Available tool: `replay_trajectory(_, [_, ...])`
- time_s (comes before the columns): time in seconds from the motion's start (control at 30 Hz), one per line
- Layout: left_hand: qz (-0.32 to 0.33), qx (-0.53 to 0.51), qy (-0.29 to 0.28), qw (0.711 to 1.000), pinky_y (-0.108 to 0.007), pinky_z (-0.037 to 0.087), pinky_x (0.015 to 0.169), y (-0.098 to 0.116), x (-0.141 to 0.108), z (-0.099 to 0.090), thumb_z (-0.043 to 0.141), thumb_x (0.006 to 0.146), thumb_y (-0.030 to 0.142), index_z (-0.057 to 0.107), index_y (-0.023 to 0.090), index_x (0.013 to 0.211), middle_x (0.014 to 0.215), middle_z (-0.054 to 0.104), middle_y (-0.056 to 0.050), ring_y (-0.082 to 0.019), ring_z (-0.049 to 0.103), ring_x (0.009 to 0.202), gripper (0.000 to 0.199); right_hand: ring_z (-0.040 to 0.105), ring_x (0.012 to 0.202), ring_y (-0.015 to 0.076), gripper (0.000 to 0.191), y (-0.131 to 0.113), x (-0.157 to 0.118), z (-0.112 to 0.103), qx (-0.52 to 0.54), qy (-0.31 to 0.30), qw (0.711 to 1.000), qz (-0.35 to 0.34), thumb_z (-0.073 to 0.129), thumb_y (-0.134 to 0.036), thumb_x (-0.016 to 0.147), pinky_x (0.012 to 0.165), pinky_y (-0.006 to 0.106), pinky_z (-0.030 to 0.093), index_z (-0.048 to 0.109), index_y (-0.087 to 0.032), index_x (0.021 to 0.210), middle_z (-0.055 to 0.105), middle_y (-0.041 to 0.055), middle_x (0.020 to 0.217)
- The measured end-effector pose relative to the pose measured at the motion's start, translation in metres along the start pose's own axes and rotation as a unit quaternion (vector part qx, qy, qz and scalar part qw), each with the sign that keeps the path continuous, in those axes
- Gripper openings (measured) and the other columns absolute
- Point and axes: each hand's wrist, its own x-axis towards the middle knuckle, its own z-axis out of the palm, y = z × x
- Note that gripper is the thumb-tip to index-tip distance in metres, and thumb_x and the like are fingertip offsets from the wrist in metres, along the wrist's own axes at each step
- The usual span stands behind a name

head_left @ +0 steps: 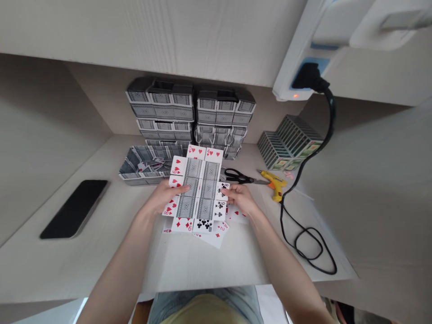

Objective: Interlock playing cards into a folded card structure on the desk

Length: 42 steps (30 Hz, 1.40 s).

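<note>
A flat panel of joined playing cards (197, 189) is held up above the desk between both hands. Patterned grey backs fill its middle, and card faces stick out around the border. My left hand (164, 196) grips its left edge, the thumb lying over the card backs. On the opposite edge my right hand (241, 199) pinches the panel beside the eight of clubs. Beneath it lie loose playing cards (218, 236), partly covered by the panel. An open box made of cards (135, 180), with card scraps inside, stands behind my left hand.
Stacked card-built boxes (162, 105) line the back wall. Black-handled scissors (238, 176) and a yellow glue gun (277, 185) lie to the right, with a looping black cable (297, 243). Card packs (290, 141) stand back right, a phone (74, 209) lies left. A power strip (293, 76) hangs overhead.
</note>
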Motion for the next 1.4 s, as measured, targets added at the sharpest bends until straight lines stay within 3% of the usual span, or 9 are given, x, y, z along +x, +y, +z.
replay_trajectory(0.4, [0.002, 0.023, -0.008, 1.000, -0.036, 0.053, 0.073, -0.003, 0.002, -0.001, 0.077, 0.052, 0.027, 0.066, 0.015, 0.086, 0.086, 0.070, -0.007, -0.026, 0.064, 0.085, 0.038, 0.061, 0.056, 0.0120, 0.026, 0.006, 0.002, -0.002, -0.019, -0.041, 0.999, 0.023, 0.075, -0.034, 0.058, 0.055, 0.024, 0.050, 0.065, -0.013, 0.071, 0.067, 0.0019, 0.065])
replay_trajectory(0.63, [0.001, 0.002, -0.015, 1.000, -0.038, 0.053, 0.074, 0.001, -0.002, -0.003, 0.077, 0.053, 0.026, 0.065, 0.014, 0.092, 0.091, 0.070, -0.009, -0.028, 0.064, 0.087, 0.043, 0.062, 0.058, 0.0123, 0.027, 0.001, -0.001, 0.001, -0.023, -0.063, 0.998, -0.006, 0.071, -0.038, 0.061, 0.058, 0.025, 0.050, 0.063, -0.015, 0.073, 0.067, 0.0018, 0.068])
replay_trajectory(0.77, [0.002, -0.048, 0.020, 0.999, -0.040, 0.054, 0.071, 0.010, -0.006, -0.012, 0.076, 0.054, 0.023, 0.063, 0.013, 0.094, 0.091, 0.069, -0.011, -0.028, 0.065, 0.082, 0.043, 0.061, 0.059, 0.0144, 0.030, 0.003, 0.004, 0.001, -0.072, 0.017, 0.994, -0.086, 0.060, -0.047, 0.070, 0.057, 0.028, 0.049, 0.058, -0.017, 0.073, 0.066, 0.0038, 0.071])
replay_trajectory(0.83, [0.009, -0.063, 0.049, 0.997, -0.040, 0.055, 0.070, 0.014, -0.007, -0.016, 0.077, 0.052, 0.021, 0.063, 0.012, 0.093, 0.089, 0.070, -0.011, -0.028, 0.066, 0.080, 0.045, 0.059, 0.059, 0.0151, 0.030, 0.008, 0.010, 0.000, -0.180, 0.107, 0.966, -0.151, 0.057, -0.048, 0.072, 0.058, 0.030, 0.048, 0.059, -0.018, 0.077, 0.066, 0.0050, 0.075])
replay_trajectory(0.9, [0.016, -0.064, 0.072, 0.995, -0.040, 0.055, 0.068, 0.016, -0.007, -0.020, 0.078, 0.050, 0.019, 0.063, 0.012, 0.092, 0.088, 0.070, -0.011, -0.028, 0.066, 0.079, 0.045, 0.059, 0.064, 0.0168, 0.030, 0.015, 0.014, 0.000, -0.312, 0.178, 0.909, -0.211, 0.058, -0.045, 0.071, 0.064, 0.032, 0.048, 0.061, -0.018, 0.083, 0.064, 0.0058, 0.080])
replay_trajectory(1.0, [0.021, -0.054, 0.080, 0.995, -0.039, 0.055, 0.068, 0.014, -0.006, -0.021, 0.077, 0.051, 0.019, 0.063, 0.013, 0.091, 0.088, 0.070, -0.011, -0.027, 0.066, 0.077, 0.043, 0.058, 0.087, 0.0228, 0.043, 0.021, 0.017, 0.005, -0.459, 0.204, 0.828, -0.250, 0.063, -0.043, 0.068, 0.073, 0.034, 0.047, 0.058, -0.019, 0.103, 0.059, 0.0095, 0.101])
replay_trajectory(1.1, [0.027, -0.045, 0.069, 0.996, -0.038, 0.055, 0.070, 0.011, -0.005, -0.020, 0.076, 0.053, 0.021, 0.064, 0.013, 0.091, 0.089, 0.070, -0.011, -0.026, 0.066, 0.078, 0.040, 0.053, 0.100, 0.0262, 0.057, 0.023, 0.016, 0.013, -0.549, 0.210, 0.774, -0.237, 0.062, -0.039, 0.068, 0.074, 0.035, 0.047, 0.048, -0.021, 0.120, 0.048, 0.0103, 0.118])
replay_trajectory(1.2, [0.027, -0.033, 0.066, 0.997, -0.037, 0.055, 0.071, 0.010, -0.005, -0.021, 0.076, 0.055, 0.023, 0.064, 0.014, 0.091, 0.090, 0.070, -0.010, -0.026, 0.066, 0.079, 0.039, 0.053, 0.099, 0.0257, 0.054, 0.023, 0.017, 0.017, -0.578, 0.207, 0.758, -0.218, 0.061, -0.036, 0.070, 0.072, 0.034, 0.046, 0.047, -0.024, 0.121, 0.046, 0.0090, 0.118])
replay_trajectory(1.4, [0.034, -0.039, 0.084, 0.995, -0.037, 0.055, 0.070, 0.014, -0.006, -0.028, 0.077, 0.053, 0.023, 0.063, 0.013, 0.091, 0.090, 0.069, -0.010, -0.026, 0.066, 0.079, 0.042, 0.054, 0.094, 0.0246, 0.051, 0.027, 0.022, 0.015, -0.532, 0.232, 0.786, -0.212, 0.064, -0.045, 0.066, 0.073, 0.035, 0.046, 0.053, -0.023, 0.112, 0.047, 0.0081, 0.106])
